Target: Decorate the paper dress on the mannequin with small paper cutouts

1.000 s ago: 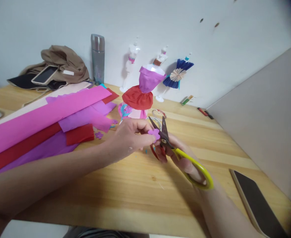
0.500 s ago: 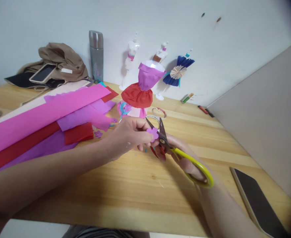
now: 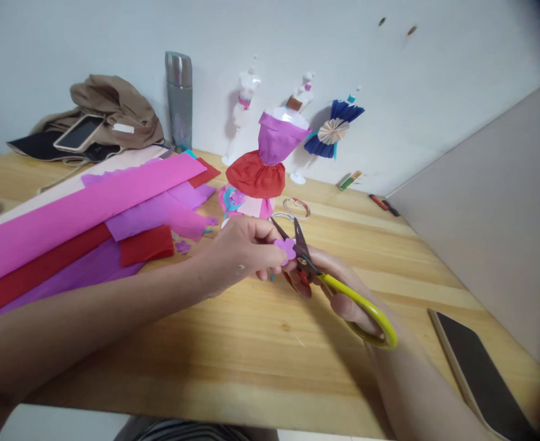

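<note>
Between thumb and fingers, my left hand (image 3: 246, 251) pinches a small purple paper flower (image 3: 286, 250). My right hand (image 3: 343, 288) is closed round yellow-handled scissors (image 3: 359, 306), whose dark blades stand apart right beside the flower's edge. Something red shows under the blades by my right fingers; what it is I cannot tell. Behind the hands, a small dress form wears a purple top (image 3: 281, 138) over a red gathered skirt (image 3: 257, 174). Another purple flower (image 3: 182, 247) lies on the table left of my hands.
Pink, red and purple paper sheets (image 3: 90, 196) cover the table's left side. A grey flask (image 3: 179, 101), a brown cloth bag (image 3: 117, 110) and more mini dress forms (image 3: 334, 130) stand by the wall. Tape rolls (image 3: 297, 208) lie behind my hands, a phone (image 3: 481, 373) at right.
Both hands stay almost in place, with the flower and the scissors held as before. The view has shifted very slightly.
</note>
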`<state>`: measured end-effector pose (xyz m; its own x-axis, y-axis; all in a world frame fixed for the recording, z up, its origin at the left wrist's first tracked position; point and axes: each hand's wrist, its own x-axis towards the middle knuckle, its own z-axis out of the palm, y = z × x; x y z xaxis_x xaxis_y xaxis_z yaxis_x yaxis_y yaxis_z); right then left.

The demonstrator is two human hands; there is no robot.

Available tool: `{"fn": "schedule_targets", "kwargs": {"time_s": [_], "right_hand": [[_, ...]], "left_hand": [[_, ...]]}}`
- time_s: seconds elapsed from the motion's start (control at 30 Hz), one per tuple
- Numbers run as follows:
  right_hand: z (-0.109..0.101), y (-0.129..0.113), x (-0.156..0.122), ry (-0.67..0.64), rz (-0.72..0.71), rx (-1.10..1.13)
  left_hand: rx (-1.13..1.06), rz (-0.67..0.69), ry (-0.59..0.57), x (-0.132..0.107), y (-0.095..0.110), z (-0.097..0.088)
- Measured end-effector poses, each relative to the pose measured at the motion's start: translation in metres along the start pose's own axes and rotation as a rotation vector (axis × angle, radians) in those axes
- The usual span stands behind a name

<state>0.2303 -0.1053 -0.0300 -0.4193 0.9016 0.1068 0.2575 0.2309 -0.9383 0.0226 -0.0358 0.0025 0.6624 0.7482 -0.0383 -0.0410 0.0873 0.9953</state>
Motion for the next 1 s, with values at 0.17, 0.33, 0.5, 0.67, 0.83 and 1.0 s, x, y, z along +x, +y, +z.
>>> {"fn": "schedule_targets", "kwargs": {"time_s": [0.17, 0.33, 0.5, 0.67, 0.83, 1.0], "right_hand": [[0.0003, -0.008, 0.0, 0.0, 0.018, -0.007], [-0.0001, -0.0101, 0.0001, 0.003, 0.042, -0.033], [-0.0008, -0.0094, 0.0003, -0.014, 0.022, -0.039], [-0.0001, -0.0082, -0.0001, 0.013, -0.005, -0.071], [-0.0001, -0.006, 0.0016, 0.011, -0.056, -0.034], [-0.0006, -0.0054, 0.0014, 0.012, -0.048, -0.011]], "left_hand": [[0.022, -0.022, 0.015, 0.0009, 0.0002, 0.0004], [0.05, -0.034, 0.024, 0.0009, 0.0004, 0.0003], [0.05, -0.022, 0.011, 0.0014, -0.0028, -0.0007], [0.036, -0.017, 0.02, 0.0019, -0.0039, -0.0006], [0.03, -0.043, 0.014, 0.0022, -0.0029, -0.0008], [0.036, -0.032, 0.02, 0.0024, -0.0042, -0.0014]]}}
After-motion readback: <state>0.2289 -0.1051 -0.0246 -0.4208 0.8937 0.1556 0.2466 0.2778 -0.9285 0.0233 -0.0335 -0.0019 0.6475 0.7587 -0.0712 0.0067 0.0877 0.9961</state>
